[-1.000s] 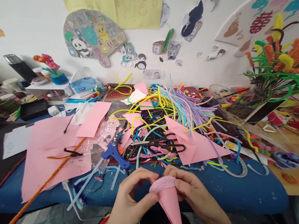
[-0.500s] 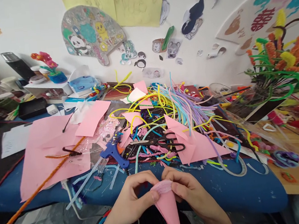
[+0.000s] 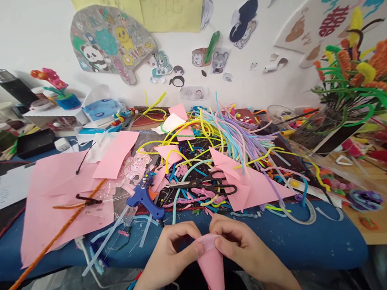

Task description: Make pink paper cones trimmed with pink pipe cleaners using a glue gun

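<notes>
Between my two hands is a pink paper cone, its wide end up and its point toward my lap. A paler, lilac-pink band runs along its upper rim. My left hand pinches the rim's left side, thumb in front and fingers behind. On the other side my right hand grips the rim the same way, its thumb near the band's right end. The fingertips behind the paper are hidden. Just beyond the hands lie black-handled scissors and a blue glue gun with a clear glue stick.
Pink paper sheets cover the table's left, with an orange pipe cleaner across them. A bundle of pastel pipe cleaners spreads over the middle. A roll of tape sits at right, near a vase of pipe-cleaner flowers.
The camera view has shifted slightly, so the table appears a little further left. Both hands keep hold of the cone, which now hangs a bit straighter.
</notes>
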Demonstrator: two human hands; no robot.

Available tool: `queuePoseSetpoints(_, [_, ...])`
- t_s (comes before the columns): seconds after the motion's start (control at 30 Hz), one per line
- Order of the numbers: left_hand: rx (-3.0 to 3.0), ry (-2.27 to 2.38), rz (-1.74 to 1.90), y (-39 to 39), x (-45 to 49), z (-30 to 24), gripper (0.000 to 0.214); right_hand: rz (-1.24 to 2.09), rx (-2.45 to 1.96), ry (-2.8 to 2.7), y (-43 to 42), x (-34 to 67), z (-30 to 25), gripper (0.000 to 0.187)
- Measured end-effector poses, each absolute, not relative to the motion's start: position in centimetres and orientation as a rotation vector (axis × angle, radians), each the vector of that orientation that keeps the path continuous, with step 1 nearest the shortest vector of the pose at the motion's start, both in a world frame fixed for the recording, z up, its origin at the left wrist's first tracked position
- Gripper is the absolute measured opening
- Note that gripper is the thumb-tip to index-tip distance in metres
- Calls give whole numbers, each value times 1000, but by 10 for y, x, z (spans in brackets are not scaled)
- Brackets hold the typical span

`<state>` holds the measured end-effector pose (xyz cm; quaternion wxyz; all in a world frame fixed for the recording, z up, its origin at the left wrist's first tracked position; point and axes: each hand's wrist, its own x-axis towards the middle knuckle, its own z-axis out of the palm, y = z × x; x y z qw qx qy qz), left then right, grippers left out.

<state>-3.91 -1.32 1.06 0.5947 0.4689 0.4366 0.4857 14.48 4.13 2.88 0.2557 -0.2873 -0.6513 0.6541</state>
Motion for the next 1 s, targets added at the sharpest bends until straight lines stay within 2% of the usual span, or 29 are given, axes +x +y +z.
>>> queuePoseSetpoints(0.17, [1150, 1031, 1064, -12, -42, 11, 39, 1813, -800, -1832, 44, 148, 33, 38])
queuePoseSetpoints(0.37, [1248, 1078, 1046, -14, -46, 12, 33, 1777, -710, -1877, 45, 151, 35, 51])
queuePoseSetpoints(0.43, [1301, 1097, 1047, -16, -48, 14, 30, 1688, -743, -1931, 46, 149, 37, 50])
queuePoseSetpoints(0.5, [1357, 1121, 1080, -20, -49, 16, 26, 1472, -859, -2011, 52, 148, 36, 40])
queuePoseSetpoints(0.57, [1401, 1168, 1151, -25, -51, 18, 21, 1101, -1022, -2117, 64, 146, 31, 30])
queuePoseSetpoints(0.67, [1392, 1248, 1297, -32, -55, 20, 18, 484, -1217, -2371, 90, 144, 18, 35])
queuePoseSetpoints(0.73, [1320, 1283, 1394, -34, -59, 19, 19, 229, -1301, -2557, 106, 143, 9, 40])
queuePoseSetpoints(0.9, [884, 1310, 1586, -28, -66, 15, 23, 95, -1306, -2692, 124, 144, 3, 44])
queuePoseSetpoints(1.0, [638, 1244, 1590, -23, -66, 17, 30, 50, -1306, -2735, 130, 143, 5, 35])
